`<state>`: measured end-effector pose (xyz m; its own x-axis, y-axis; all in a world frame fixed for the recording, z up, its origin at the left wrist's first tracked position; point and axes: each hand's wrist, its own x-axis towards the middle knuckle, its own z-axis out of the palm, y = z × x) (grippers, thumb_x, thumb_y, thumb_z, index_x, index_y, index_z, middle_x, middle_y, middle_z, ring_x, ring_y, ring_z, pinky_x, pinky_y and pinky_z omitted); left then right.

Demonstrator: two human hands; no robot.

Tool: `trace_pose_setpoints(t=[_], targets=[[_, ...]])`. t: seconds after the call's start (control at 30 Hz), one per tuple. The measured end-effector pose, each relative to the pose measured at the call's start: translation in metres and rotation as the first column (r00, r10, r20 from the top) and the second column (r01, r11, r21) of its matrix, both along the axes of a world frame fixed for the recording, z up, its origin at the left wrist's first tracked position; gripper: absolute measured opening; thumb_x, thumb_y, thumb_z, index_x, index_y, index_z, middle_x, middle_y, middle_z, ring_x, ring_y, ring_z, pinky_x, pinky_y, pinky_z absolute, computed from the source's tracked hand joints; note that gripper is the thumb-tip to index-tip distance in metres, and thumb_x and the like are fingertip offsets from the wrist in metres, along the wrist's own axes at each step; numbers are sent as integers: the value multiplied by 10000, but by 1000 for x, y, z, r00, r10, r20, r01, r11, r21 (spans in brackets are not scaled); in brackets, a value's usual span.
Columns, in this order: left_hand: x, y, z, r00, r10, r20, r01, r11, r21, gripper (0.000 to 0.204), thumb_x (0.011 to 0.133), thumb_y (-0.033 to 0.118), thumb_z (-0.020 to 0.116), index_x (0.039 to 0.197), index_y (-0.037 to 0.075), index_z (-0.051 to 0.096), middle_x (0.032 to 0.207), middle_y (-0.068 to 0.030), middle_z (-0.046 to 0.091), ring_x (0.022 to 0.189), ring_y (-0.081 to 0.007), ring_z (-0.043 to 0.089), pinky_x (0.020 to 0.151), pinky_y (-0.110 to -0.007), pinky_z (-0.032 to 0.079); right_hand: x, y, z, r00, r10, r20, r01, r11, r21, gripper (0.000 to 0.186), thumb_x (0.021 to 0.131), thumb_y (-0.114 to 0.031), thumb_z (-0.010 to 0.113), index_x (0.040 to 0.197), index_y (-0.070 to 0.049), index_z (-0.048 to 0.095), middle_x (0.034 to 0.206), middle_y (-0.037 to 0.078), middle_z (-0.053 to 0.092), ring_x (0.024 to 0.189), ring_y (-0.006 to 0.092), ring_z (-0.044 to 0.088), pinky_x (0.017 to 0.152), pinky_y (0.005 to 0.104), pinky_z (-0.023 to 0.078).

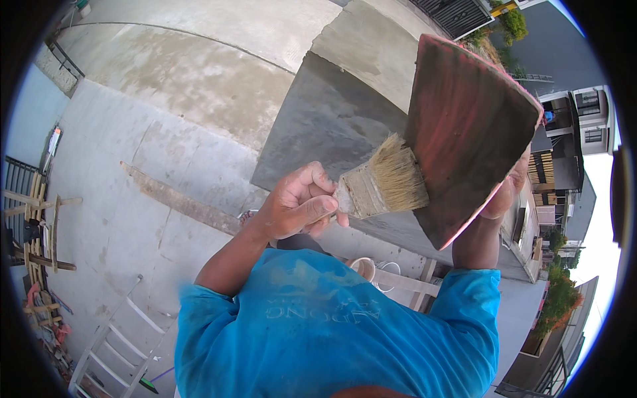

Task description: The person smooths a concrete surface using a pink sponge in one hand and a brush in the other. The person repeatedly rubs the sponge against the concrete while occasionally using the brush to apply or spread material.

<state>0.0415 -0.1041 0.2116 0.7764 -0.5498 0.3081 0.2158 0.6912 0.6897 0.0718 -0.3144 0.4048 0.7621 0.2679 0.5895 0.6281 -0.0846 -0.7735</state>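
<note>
My left hand [300, 202] grips a wide paint brush [397, 176] by its short, cement-crusted handle, fingers closed round it. Its pale, stiff bristles point right and touch the lower left part of a plastering float [472, 136]. That float is a flat, roughly rectangular board with a pinkish-red rim. Dark, wet-looking smears cover its red face, which is tilted up toward me. At its right edge my right hand [505, 196] holds the float from behind. Most of those fingers, and any handle there, are hidden by the board.
A smooth dark grey cement patch [325, 119] lies beyond my hands. On the concrete floor to the left are a long plank [179, 199] and a metal ladder [116, 351]. A white bucket [363, 266] stands near my body. Wooden frames [45, 229] lean at far left.
</note>
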Motion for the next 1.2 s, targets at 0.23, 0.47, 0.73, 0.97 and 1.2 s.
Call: trace_pose_setpoints(t=[0.23,0.47,0.73,0.97,1.2], targets=[[-29,30,-61,985,115,-128,-82,968,237,176,1043,145,625,1054,62,470,893,-178,745,521,-82,560,460,-243,431,135,55,11,921,264,287,20,702,-712,232,915,-152,652,1106,-70,758,1010,145,742,1026,325,669,878,433,544],[-54,102,-104,817,538,-206,-403,789,464,234,1046,311,625,1072,129,479,797,-136,698,418,-96,497,378,-224,381,103,-26,2,983,7,184,169,361,-917,224,936,-166,734,1145,-92,764,1076,70,716,1015,205,668,879,347,527],[-41,121,-98,776,597,-202,-478,767,429,352,1010,354,687,1102,64,509,805,-164,713,426,-99,513,387,-225,390,137,4,6,938,-5,347,322,380,-867,213,988,-146,683,1184,-123,764,991,35,682,854,157,642,615,330,491],[-62,150,-115,674,711,-199,-459,615,642,334,983,323,724,1047,21,599,708,-117,678,410,-77,490,364,-213,357,98,-54,-3,998,9,69,55,510,-858,255,895,-80,697,1121,-158,788,1008,53,700,919,192,661,786,322,514],[-81,167,-129,538,831,-142,-548,473,690,287,1009,291,685,938,41,563,656,-84,617,377,-88,453,327,-223,315,56,-128,28,984,-180,16,100,467,-879,266,911,-74,738,1167,-121,790,1141,82,675,1014,221,644,819,358,512]])
